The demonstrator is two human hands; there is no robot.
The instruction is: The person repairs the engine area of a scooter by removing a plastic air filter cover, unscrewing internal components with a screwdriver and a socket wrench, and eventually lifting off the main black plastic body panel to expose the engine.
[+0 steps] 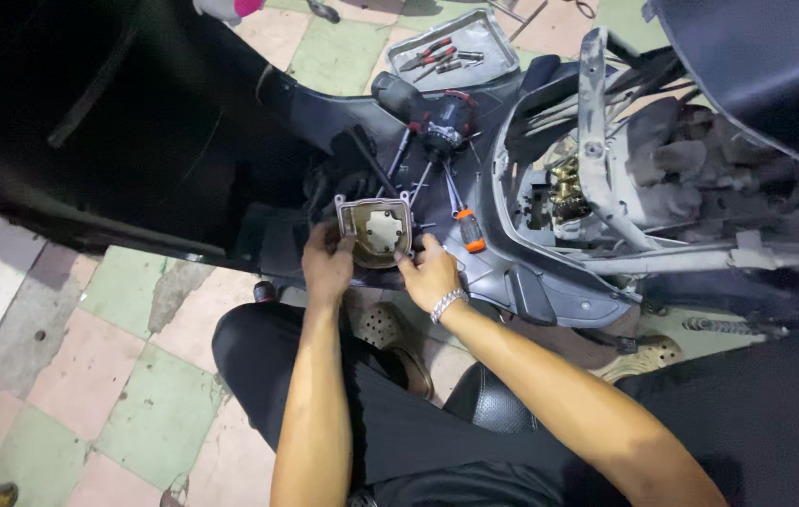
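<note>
Repair workshop: stripped scooter (606, 188), tool tray (489, 33)

the metal cover (376, 231) sits on the scooter footboard (475, 253), held between the left hand (326, 265) on its left edge and the right hand (430, 272) at its near right corner. just right of the cover lies a screwdriver (463, 223). beyond it, farther off, a power drill (437, 117) rests on the footboard. farther still, a tool tray (498, 47) lies on the floor with pliers (428, 53) in it. the open frame (606, 178) stands to the right.
</note>
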